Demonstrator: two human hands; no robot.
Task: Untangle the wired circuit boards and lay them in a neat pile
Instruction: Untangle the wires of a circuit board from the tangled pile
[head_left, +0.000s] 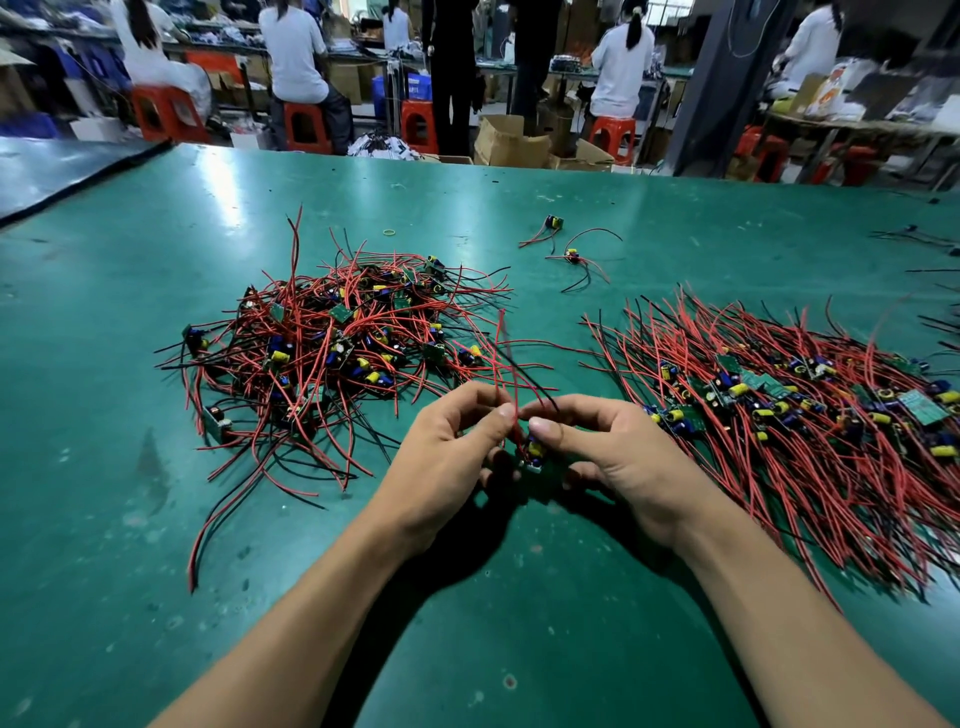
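Note:
A tangled heap of small green circuit boards (332, 343) with red and black wires lies on the green table (156, 519) at centre left. At the right lies a laid-out pile of wired boards (810, 410), their wires running roughly parallel. Between the two, my left hand (447, 462) and my right hand (608, 457) hold one small circuit board (531, 453) just above the table. Both hands pinch its red and black wires near the board, and the wires rise and fan out above my fingers.
Two loose wired boards (554, 224) (572, 256) and a yellow rubber band (389, 232) lie further back on the table. More black wires (914, 236) sit at the right edge. Beyond the far edge are people on red stools (306, 127) and cardboard boxes (511, 140).

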